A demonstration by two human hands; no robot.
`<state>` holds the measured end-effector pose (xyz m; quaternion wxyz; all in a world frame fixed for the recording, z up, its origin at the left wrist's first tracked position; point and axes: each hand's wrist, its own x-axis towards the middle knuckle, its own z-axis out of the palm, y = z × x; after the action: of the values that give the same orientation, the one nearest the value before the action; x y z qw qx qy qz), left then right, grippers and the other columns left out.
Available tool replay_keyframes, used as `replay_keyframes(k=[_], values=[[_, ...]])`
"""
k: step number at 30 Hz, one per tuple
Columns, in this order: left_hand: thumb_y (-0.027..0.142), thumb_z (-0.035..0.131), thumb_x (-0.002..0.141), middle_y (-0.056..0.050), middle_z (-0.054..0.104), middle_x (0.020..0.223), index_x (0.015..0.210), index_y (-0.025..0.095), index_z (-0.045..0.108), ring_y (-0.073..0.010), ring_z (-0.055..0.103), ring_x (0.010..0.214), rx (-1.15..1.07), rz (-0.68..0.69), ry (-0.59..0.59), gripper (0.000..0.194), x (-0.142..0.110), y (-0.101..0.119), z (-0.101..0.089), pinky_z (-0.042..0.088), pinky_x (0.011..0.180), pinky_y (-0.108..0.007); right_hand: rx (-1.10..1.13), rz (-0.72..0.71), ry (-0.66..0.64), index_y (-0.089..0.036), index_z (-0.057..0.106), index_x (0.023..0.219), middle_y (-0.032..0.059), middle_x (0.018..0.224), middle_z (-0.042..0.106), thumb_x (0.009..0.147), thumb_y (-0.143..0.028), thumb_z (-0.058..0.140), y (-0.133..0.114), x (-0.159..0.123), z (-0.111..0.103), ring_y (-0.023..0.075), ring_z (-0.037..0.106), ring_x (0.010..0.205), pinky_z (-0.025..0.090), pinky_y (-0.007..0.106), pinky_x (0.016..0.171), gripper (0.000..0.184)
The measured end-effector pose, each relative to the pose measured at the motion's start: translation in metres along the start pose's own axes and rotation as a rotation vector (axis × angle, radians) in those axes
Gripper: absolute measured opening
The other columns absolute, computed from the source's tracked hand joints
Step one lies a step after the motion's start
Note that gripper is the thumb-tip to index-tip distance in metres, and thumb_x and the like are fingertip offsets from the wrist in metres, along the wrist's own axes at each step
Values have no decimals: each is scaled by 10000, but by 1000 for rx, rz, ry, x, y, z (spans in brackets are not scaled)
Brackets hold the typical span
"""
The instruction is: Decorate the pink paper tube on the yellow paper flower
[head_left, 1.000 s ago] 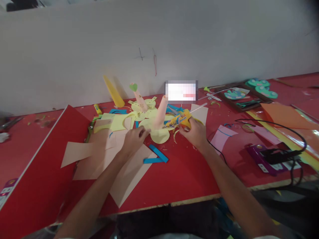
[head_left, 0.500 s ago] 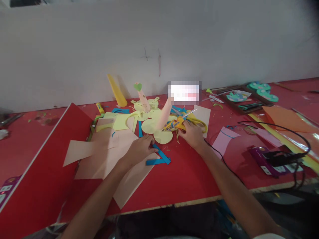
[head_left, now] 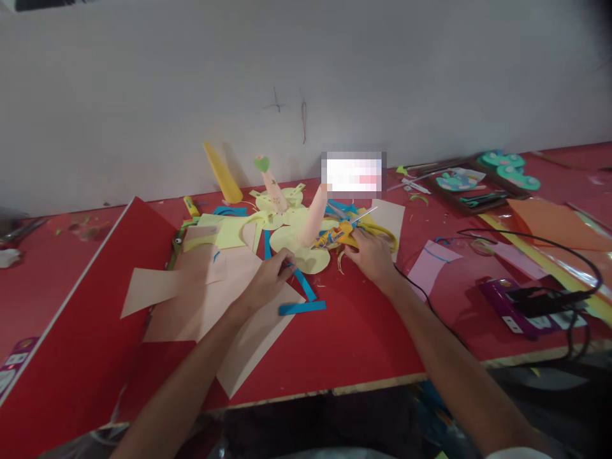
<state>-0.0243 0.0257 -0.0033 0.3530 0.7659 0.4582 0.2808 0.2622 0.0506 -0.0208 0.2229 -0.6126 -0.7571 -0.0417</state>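
My left hand (head_left: pixel 271 278) is closed, its thumb and fingertips pinching the upper end of a blue paper strip (head_left: pixel 305 284). A second blue strip (head_left: pixel 302 308) lies flat below it on the red table, and another blue strip (head_left: pixel 267 243) is beyond the fingers. To the right, my right hand (head_left: pixel 375 258) wraps round a yellow glue gun (head_left: pixel 346 231) resting low near the table, a clear glue stick (head_left: pixel 366 215) jutting from it. Between the hands, a pale pink paper tube (head_left: pixel 315 218) rises, slightly tilted, from a light-yellow rounded paper shape (head_left: pixel 285 240).
Beige paper sheets (head_left: pixel 220 306) and a red board (head_left: pixel 90 306) lie on the left. A yellow paper cone (head_left: pixel 222 175) and a tube with a green heart (head_left: pixel 261 164) stand behind. The glue gun's black cable (head_left: pixel 430 305) runs right, near a purple power strip (head_left: pixel 511 306).
My left hand has moved to the blue strips and taken hold of one, shifting it off the other. My right hand has lowered the glue gun towards the table.
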Motion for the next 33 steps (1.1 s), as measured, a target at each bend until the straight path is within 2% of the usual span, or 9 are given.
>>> replay_keyframes(k=[4, 7, 11, 14, 19, 25, 29, 33], values=[[356, 523, 977, 45, 484, 705, 932, 219, 510, -120, 449, 629, -35, -48, 29, 144, 1, 2, 2, 364, 620, -250, 6, -8, -17, -187, 655, 1045, 97, 1007, 767, 893, -199, 547, -2, 1, -2, 272, 663, 922, 323, 336, 697, 188], [390, 524, 971, 27, 527, 734, 913, 212, 528, -129, 481, 678, 11, -64, 72, 187, 3, 3, 4, 381, 638, -252, 7, -16, -23, -184, 658, 1052, 104, 1018, 770, 896, -193, 541, -4, 1, -4, 279, 665, 927, 341, 339, 709, 195], [411, 514, 977, 10, 564, 753, 896, 213, 537, -142, 514, 696, 83, -105, 70, 215, 4, 7, 4, 399, 642, -259, 5, -18, -26, -180, 658, 1045, 108, 1027, 770, 898, -182, 554, -6, 1, -4, 280, 665, 937, 343, 340, 718, 180], [429, 447, 1016, 2, 582, 786, 924, 221, 530, -152, 537, 700, 108, -104, 52, 242, 2, 10, 4, 422, 666, -275, 9, -14, -40, -181, 657, 1047, 102, 1034, 771, 908, -182, 563, -5, 0, -5, 278, 670, 942, 338, 340, 718, 168], [385, 313, 1065, -33, 624, 940, 1079, 228, 512, -177, 596, 844, 115, -50, 16, 254, 0, 9, 3, 466, 772, -294, 24, -16, -37, -176, 660, 1069, 91, 1040, 771, 895, -171, 579, -2, 0, -5, 278, 682, 954, 323, 342, 698, 192], [304, 364, 1042, -69, 645, 1059, 1098, 210, 553, -194, 602, 977, 127, -2, 104, 218, 0, 11, 3, 495, 901, -327, 12, -12, -5, -186, 666, 1048, 97, 1013, 774, 886, -177, 568, -2, 0, -5, 270, 672, 928, 315, 336, 696, 189], [276, 388, 1030, -83, 651, 1048, 1064, 207, 619, -195, 610, 964, 114, 64, 154, 243, 1, 11, 1, 507, 889, -328, 5, 10, -2, -191, 668, 1025, 91, 997, 778, 883, -202, 573, -3, 0, -5, 265, 676, 904, 305, 333, 679, 171], [316, 541, 971, -47, 684, 1023, 1176, 220, 618, -175, 644, 919, 27, -34, 193, 239, 6, 11, 3, 516, 842, -294, -5, 32, 26, -186, 674, 1019, 92, 964, 781, 879, -238, 587, -2, 2, -5, 264, 683, 876, 314, 335, 681, 173]])
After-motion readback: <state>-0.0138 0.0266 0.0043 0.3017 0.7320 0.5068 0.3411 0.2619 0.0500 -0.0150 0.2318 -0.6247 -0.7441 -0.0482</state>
